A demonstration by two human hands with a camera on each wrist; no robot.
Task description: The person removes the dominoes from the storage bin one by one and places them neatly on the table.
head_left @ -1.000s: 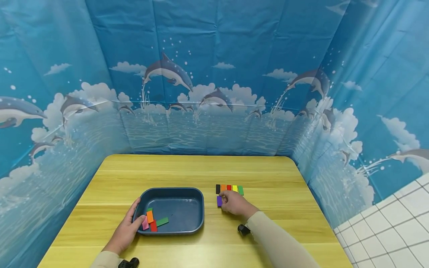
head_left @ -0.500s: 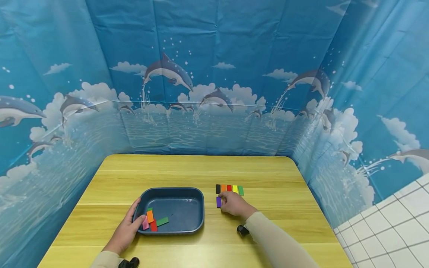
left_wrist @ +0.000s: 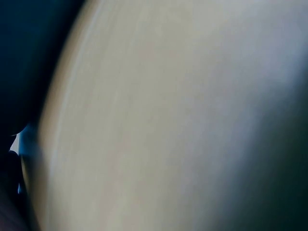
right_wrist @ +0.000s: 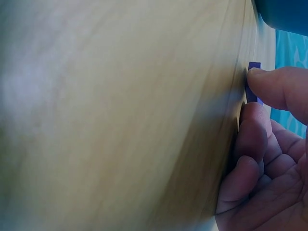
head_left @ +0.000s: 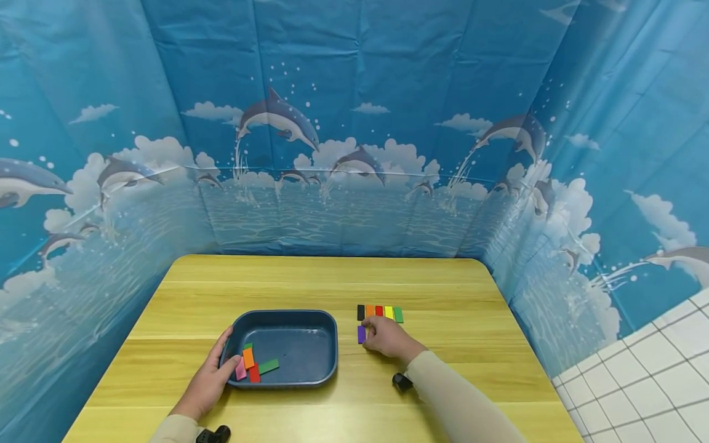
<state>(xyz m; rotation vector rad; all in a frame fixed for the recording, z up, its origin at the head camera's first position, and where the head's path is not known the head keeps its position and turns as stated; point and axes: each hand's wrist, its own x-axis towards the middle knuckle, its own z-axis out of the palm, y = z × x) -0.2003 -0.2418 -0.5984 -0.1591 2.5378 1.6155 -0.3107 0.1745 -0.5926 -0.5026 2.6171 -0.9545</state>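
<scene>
My right hand (head_left: 390,340) pinches a small flat purple block (head_left: 361,334) low at the table top. In the right wrist view, the thumb lies on the purple block (right_wrist: 254,66) and the other fingers curl beside it. Just beyond is a row of similar blocks: black (head_left: 360,312), orange (head_left: 370,311), red (head_left: 379,310), yellow (head_left: 389,311) and green (head_left: 398,315). My left hand (head_left: 204,380) grips the left side of a dark blue tray (head_left: 304,354), thumb over the rim, fingers outside. The left wrist view is mostly blurred table.
Inside the tray's left part lie a pink block (head_left: 240,370), an orange block (head_left: 248,358), a red block (head_left: 254,373) and two green blocks, one of them flat (head_left: 268,366). The wooden table (head_left: 443,289) meets a dolphin-printed curtain (head_left: 354,209) at its back edge.
The purple block and my right fingers have shifted very slightly left and toward the near side. My left hand and the tray stay in place.
</scene>
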